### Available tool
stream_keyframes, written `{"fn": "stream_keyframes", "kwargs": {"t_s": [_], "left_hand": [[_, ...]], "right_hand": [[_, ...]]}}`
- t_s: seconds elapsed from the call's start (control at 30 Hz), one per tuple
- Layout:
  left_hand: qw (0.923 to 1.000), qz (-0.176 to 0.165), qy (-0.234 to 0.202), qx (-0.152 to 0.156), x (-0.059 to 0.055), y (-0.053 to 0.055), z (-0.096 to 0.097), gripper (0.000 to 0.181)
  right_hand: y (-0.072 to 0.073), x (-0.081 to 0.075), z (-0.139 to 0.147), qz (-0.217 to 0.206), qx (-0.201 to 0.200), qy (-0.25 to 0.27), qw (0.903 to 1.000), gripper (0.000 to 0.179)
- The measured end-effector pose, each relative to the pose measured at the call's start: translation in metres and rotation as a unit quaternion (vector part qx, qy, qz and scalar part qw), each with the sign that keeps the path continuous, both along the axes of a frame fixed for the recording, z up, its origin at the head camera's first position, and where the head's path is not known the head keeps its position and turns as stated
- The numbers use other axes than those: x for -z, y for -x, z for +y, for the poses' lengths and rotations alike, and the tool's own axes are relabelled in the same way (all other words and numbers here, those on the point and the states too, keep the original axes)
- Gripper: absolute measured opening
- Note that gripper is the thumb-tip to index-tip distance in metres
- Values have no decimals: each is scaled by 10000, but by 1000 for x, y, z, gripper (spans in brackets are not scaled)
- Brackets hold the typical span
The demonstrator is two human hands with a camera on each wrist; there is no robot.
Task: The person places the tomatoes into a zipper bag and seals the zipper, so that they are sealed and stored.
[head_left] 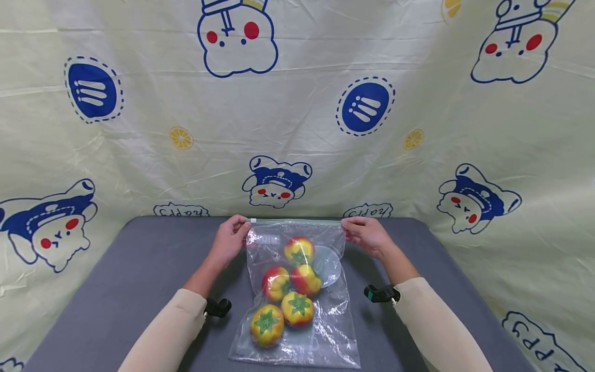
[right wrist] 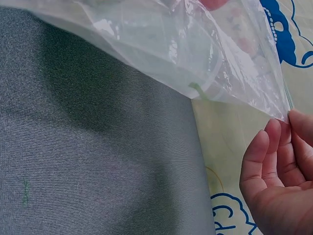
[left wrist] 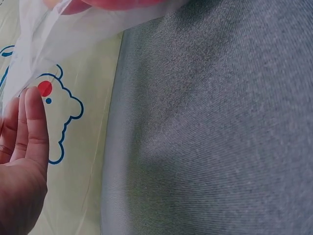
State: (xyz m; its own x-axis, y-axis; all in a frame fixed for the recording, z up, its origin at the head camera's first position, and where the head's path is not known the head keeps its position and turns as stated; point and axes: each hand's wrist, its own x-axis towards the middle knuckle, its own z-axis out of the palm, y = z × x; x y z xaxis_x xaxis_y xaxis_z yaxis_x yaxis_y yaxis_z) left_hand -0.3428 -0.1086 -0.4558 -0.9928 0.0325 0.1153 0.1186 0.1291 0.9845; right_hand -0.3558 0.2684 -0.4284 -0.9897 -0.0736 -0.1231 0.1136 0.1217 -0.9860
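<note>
A clear zip bag (head_left: 332, 320) lies over the grey table, its zip strip along the far edge. Several yellow-and-red fruits (head_left: 297, 309) with green star-shaped tops show through the plastic, beside a pale round patch (head_left: 327, 266). At the far left corner, my left hand (head_left: 229, 238) pinches the bag next to a white slider (head_left: 253, 220). My right hand (head_left: 369, 235) pinches the far right corner between thumb and fingers. In the right wrist view, that corner of the bag (right wrist: 234, 63) is held up off the table, above my right hand (right wrist: 279, 171).
The grey table (head_left: 153, 289) spreads out on both sides of the bag. Behind and beside it hangs a pale sheet (head_left: 297, 103) printed with cartoon figures. Dark wrist straps with small devices (head_left: 381, 293) sit on both forearms.
</note>
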Motion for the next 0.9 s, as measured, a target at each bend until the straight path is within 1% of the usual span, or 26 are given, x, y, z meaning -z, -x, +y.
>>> {"fn": "stream_keyframes", "kwargs": {"t_s": [0.13, 0.33, 0.4, 0.5, 0.63, 0.73, 0.8, 0.9], "left_hand": [[10000, 0, 29, -2, 1, 0, -2, 17], [9999, -15, -169, -1, 1, 1, -3, 18], [9999, 29, -136, 16, 1, 2, -4, 20], [10000, 53, 0, -83, 1, 3, -5, 19], [9998, 39, 59, -194, 1, 4, -5, 16], [9998, 27, 12, -202, 0, 4, -5, 16], [9998, 7, -50, -199, -1, 3, -4, 16], [9996, -4, -208, -201, -3, 3, -3, 15]], "right_hand": [[0, 1, 2, 30, -13, 75, 10000, 31], [-2, 1, 1, 106, -37, 142, 9998, 27], [-2, 1, 1, 118, -35, 96, 9999, 28], [-2, 1, 2, 161, -27, 28, 9999, 32], [-3, 0, 2, 274, -54, 53, 9996, 35], [-4, -1, 2, 327, -61, 149, 9993, 32], [-3, -2, 3, 350, -119, 126, 9992, 34], [-1, -4, 2, 357, -200, -70, 9991, 39]]}}
